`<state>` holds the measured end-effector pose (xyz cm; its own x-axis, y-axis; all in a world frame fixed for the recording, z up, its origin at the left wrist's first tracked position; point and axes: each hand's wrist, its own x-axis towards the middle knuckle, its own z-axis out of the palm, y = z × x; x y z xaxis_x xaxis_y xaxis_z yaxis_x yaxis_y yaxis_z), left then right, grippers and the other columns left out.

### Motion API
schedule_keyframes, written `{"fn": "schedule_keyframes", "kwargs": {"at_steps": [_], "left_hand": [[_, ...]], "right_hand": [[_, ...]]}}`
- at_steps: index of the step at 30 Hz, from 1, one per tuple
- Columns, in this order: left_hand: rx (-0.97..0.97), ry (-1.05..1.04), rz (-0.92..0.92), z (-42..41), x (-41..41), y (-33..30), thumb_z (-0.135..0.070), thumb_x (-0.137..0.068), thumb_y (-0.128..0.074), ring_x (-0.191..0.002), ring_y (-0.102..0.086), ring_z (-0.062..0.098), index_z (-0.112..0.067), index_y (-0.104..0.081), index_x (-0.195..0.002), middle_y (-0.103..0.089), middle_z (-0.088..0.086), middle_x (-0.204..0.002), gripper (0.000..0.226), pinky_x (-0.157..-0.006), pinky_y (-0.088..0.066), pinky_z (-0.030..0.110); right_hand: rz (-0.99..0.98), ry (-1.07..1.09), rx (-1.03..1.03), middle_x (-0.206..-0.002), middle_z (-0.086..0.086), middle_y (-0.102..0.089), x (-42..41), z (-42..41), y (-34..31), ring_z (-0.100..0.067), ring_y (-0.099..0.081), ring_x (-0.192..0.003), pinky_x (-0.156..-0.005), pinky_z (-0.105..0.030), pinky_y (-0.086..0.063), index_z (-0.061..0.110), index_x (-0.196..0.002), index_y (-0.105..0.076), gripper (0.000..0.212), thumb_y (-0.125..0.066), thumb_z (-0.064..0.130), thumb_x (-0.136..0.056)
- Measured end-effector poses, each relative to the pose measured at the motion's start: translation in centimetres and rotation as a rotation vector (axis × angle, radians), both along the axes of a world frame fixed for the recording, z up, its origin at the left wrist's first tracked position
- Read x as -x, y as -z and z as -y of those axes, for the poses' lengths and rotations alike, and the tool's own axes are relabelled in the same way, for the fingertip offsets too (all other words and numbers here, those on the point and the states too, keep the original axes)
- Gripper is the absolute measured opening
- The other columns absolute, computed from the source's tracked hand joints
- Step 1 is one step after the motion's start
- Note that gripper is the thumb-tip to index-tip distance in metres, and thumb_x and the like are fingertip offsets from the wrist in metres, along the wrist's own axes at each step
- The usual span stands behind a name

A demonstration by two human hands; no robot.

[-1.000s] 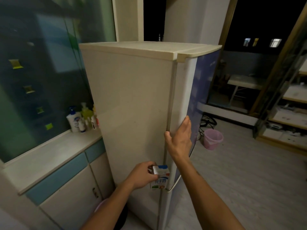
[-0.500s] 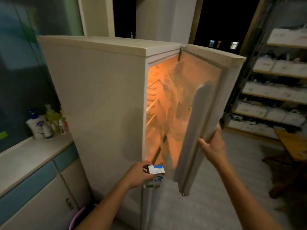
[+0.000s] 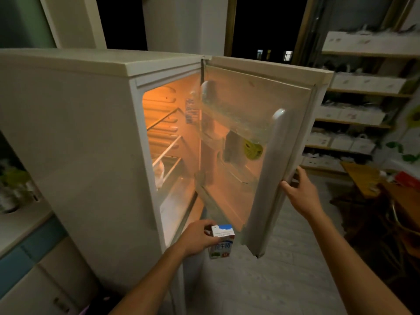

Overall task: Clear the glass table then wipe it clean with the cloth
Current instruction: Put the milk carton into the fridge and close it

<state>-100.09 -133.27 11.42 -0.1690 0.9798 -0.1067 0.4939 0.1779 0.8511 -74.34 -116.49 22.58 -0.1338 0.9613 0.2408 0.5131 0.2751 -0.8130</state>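
Observation:
A small white and blue milk carton (image 3: 222, 243) is held upright in my left hand (image 3: 198, 237), low in front of the open fridge (image 3: 86, 144). My right hand (image 3: 300, 196) grips the outer edge of the fridge door (image 3: 263, 123), which stands wide open to the right. Orange light fills the inside, where wire shelves (image 3: 167, 142) and a white bag are visible. Door racks hold a dark packet with a yellow-green label (image 3: 244, 148). Neither the glass table nor the cloth is in view.
A counter with a blue and white cabinet (image 3: 27, 258) stands at the left, with bottles (image 3: 13, 189) on top. Shelves of white boxes (image 3: 354, 114) line the right wall. A wooden table and chair (image 3: 386, 196) sit at the right. Pale floor lies below the door.
My right hand has pulled the fridge door from shut to wide open. The carton stays in my left hand, low before the fridge.

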Motion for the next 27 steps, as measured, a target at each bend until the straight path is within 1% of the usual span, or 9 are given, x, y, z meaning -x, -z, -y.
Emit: {"fn": "schedule_keyframes", "kwargs": {"at_steps": [5, 9, 13, 15, 18, 20, 21, 23, 27], "left_hand": [[0.02, 0.005, -0.033, -3.4, -0.4, 0.1, -0.04, -0.073, -0.081, -0.092, -0.07, 0.0, -0.027, -0.069, -0.107, -0.073, -0.01, -0.105, 0.038, -0.083, -0.06, 0.029], [0.021, -0.016, -0.03, -5.8, -0.5, 0.3, -0.048, -0.07, -0.079, -0.092, -0.069, 0.001, -0.028, -0.068, -0.107, -0.073, -0.011, -0.104, 0.043, -0.083, -0.06, 0.03], [0.021, -0.051, -0.041, -8.5, -0.6, 0.2, -0.04, -0.076, -0.08, -0.093, -0.069, 0.002, -0.026, -0.068, -0.11, -0.072, -0.01, -0.106, 0.039, -0.084, -0.059, 0.027], [0.021, -0.068, -0.054, -9.6, -0.3, -0.1, -0.037, -0.077, -0.08, -0.091, -0.069, 0.0, -0.025, -0.068, -0.11, -0.072, -0.011, -0.104, 0.038, -0.083, -0.058, 0.025], [0.005, -0.098, -0.062, -11.0, 0.7, -0.4, -0.04, -0.075, -0.081, -0.088, -0.069, -0.002, -0.026, -0.07, -0.106, -0.074, -0.01, -0.1, 0.036, -0.084, -0.058, 0.027], [0.0, -0.106, -0.063, -11.9, 1.4, -0.8, -0.043, -0.073, -0.082, -0.088, -0.07, -0.002, -0.026, -0.071, -0.107, -0.074, -0.01, -0.1, 0.04, -0.085, -0.058, 0.025], [-0.003, -0.106, -0.055, -12.5, 1.8, -1.1, -0.043, -0.072, -0.083, -0.089, -0.07, 0.0, -0.025, -0.071, -0.108, -0.075, -0.009, -0.101, 0.042, -0.085, -0.058, 0.027], [-0.006, -0.106, -0.026, -13.8, 2.7, -1.6, -0.035, -0.073, -0.083, -0.088, -0.071, 0.003, -0.024, -0.071, -0.107, -0.075, -0.007, -0.099, 0.038, -0.083, -0.057, 0.028], [-0.048, -0.106, 0.079, -16.5, 4.3, -2.3, -0.025, -0.077, -0.082, -0.079, -0.07, 0.002, -0.027, -0.07, -0.102, -0.074, -0.008, -0.09, 0.028, -0.069, -0.05, 0.017]], "right_hand": [[0.023, 0.107, -0.068, -0.114, 0.003, -0.058, -1.7, -2.2, 0.7, -0.013, -0.057, -0.098, -0.084, -0.037, -0.052, 0.022, -0.138, -0.042, 0.057, -0.069, 0.028, -0.088], [-0.15, 0.313, -0.083, -0.078, -0.002, -0.055, -2.7, -0.8, 3.7, -0.027, -0.056, -0.073, -0.066, -0.044, -0.05, 0.018, -0.09, -0.05, 0.016, -0.059, 0.032, -0.093], [-0.012, -0.032, 0.06, -0.062, 0.004, -0.052, -0.4, 3.3, 9.9, -0.021, -0.05, -0.059, -0.056, -0.036, -0.043, 0.025, -0.069, -0.048, 0.027, -0.063, 0.024, -0.091], [0.111, -0.265, 0.131, -0.081, 0.015, -0.059, 1.8, 4.3, 11.1, -0.012, -0.056, -0.065, -0.059, -0.024, -0.045, 0.033, -0.086, -0.055, 0.011, -0.065, 0.03, -0.088], [0.131, -0.417, 0.233, -0.125, 0.019, -0.047, 5.3, 2.2, 11.0, -0.007, -0.063, -0.084, -0.072, -0.018, -0.049, 0.041, -0.136, -0.037, 0.055, -0.063, 0.037, -0.088], [0.083, -0.441, 0.258, -0.141, 0.014, -0.038, 7.2, -0.1, 10.8, -0.008, -0.06, -0.108, -0.088, -0.025, -0.053, 0.049, -0.146, -0.02, 0.074, -0.063, 0.044, -0.085], [0.063, -0.462, 0.262, -0.142, 0.014, -0.036, 8.2, -1.3, 10.4, -0.008, -0.055, -0.115, -0.088, -0.018, -0.052, 0.048, -0.147, -0.018, 0.078, -0.064, 0.043, -0.084], [0.102, -0.528, 0.285, -0.139, 0.011, -0.04, 9.9, -3.3, 9.2, -0.006, -0.051, -0.113, -0.074, -0.004, -0.049, 0.034, -0.15, -0.025, 0.076, -0.067, 0.029, -0.088], [0.22, -0.556, 0.252, -0.137, 0.001, -0.053, 12.6, -6.9, 8.5, -0.01, -0.058, -0.098, -0.054, -0.002, -0.045, 0.026, -0.145, -0.041, 0.06, -0.063, 0.017, -0.091]]}}
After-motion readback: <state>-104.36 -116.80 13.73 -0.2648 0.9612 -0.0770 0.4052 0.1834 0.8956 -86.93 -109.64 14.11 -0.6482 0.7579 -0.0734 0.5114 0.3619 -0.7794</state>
